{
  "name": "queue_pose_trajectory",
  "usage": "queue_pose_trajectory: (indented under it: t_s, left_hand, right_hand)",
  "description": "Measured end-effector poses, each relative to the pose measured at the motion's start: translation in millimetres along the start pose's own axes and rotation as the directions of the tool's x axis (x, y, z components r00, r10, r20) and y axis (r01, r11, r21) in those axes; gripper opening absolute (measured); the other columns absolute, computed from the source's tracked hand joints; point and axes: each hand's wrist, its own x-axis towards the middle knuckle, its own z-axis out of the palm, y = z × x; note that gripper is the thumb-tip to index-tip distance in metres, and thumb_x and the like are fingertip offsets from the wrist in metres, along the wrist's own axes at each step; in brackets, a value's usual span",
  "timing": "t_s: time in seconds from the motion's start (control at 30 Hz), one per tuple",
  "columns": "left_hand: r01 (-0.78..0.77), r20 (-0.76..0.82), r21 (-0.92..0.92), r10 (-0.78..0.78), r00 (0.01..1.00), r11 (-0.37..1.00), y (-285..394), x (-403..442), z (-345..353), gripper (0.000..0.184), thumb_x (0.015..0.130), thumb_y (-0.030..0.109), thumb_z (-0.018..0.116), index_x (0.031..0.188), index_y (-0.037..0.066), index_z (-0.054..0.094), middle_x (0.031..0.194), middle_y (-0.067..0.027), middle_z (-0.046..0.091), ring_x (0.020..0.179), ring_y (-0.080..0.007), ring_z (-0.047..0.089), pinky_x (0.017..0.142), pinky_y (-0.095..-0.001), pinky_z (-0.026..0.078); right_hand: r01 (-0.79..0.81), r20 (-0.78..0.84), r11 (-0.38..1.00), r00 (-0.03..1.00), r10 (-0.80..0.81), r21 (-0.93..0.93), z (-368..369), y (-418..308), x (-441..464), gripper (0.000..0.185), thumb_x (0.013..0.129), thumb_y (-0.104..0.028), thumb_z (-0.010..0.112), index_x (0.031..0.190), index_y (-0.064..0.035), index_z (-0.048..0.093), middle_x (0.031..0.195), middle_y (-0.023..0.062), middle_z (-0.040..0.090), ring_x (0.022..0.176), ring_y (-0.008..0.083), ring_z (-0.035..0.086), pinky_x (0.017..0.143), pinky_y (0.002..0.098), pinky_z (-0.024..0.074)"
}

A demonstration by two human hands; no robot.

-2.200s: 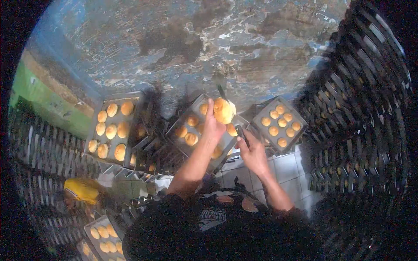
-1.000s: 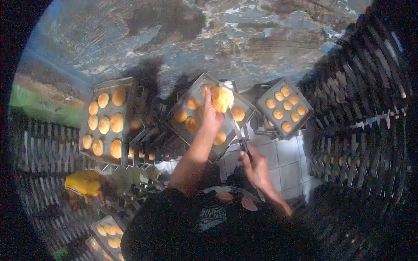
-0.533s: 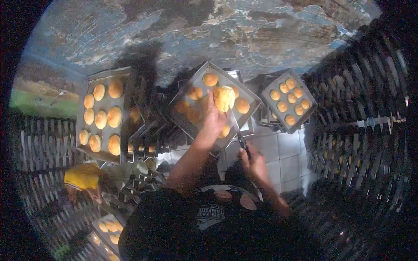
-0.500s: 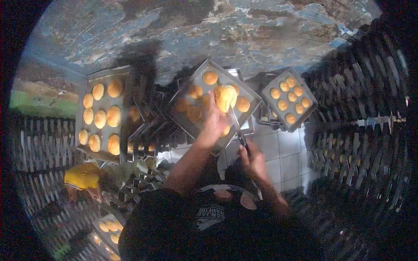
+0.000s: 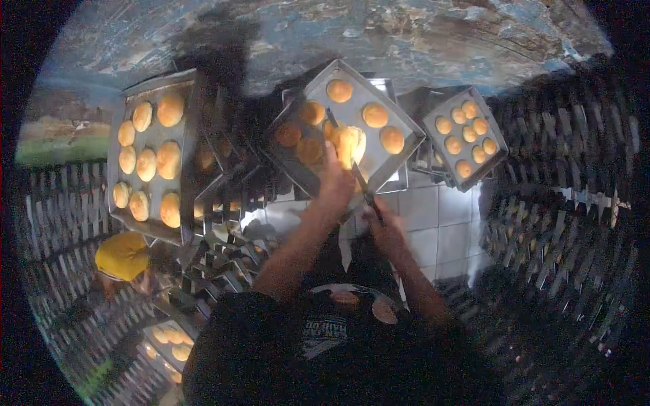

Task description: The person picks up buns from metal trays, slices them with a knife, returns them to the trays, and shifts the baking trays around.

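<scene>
Head view: the left hand is partly closed around a golden bun, above the middle baking tray; the right hand is folded around a black-handled knife, its blade against the bun. White lettering on the black shirt blurs beyond sure reading. The tray's right corner appears close to a neighbouring tray; below, pale tiled floor opens out.
</scene>
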Motion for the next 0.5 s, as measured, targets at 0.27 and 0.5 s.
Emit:
queue_pose_trajectory:
  t_s: [0.27, 0.5]
  left_hand:
    - [-0.054, -0.216, -0.05, 0.043, 0.976, 0.997, -3.3, 24.1, -62.6, 0.057, 0.107, 0.052, 0.037, 0.139, 0.006, 0.046, 0.12, -0.0104, 0.058, 0.1, -0.0226, 0.061, 0.083, -0.0385, 0.053]
    - [0.173, -0.417, 0.741, 0.243, 0.876, 0.649, -43.0, 35.9, -214.0, 0.052, 0.102, 0.05, 0.053, 0.118, 0.001, 0.062, 0.108, -0.0151, 0.068, 0.102, -0.0279, 0.066, 0.089, -0.0436, 0.052]
  right_hand:
    - [-0.03, 0.16, 0.978, 0.985, 0.064, -0.207, 28.0, 38.9, 8.2, 0.041, 0.102, -0.028, 0.056, 0.137, -0.0071, 0.057, 0.112, 0.0233, 0.069, 0.105, 0.0341, 0.068, 0.091, 0.0453, 0.0507]
    - [-0.512, 0.253, 0.85, 0.812, 0.527, -0.125, -26.4, 88.8, -108.0, 0.037, 0.102, -0.024, 0.057, 0.132, -0.0029, 0.059, 0.098, 0.0148, 0.069, 0.089, 0.0201, 0.066, 0.079, 0.0354, 0.0529]
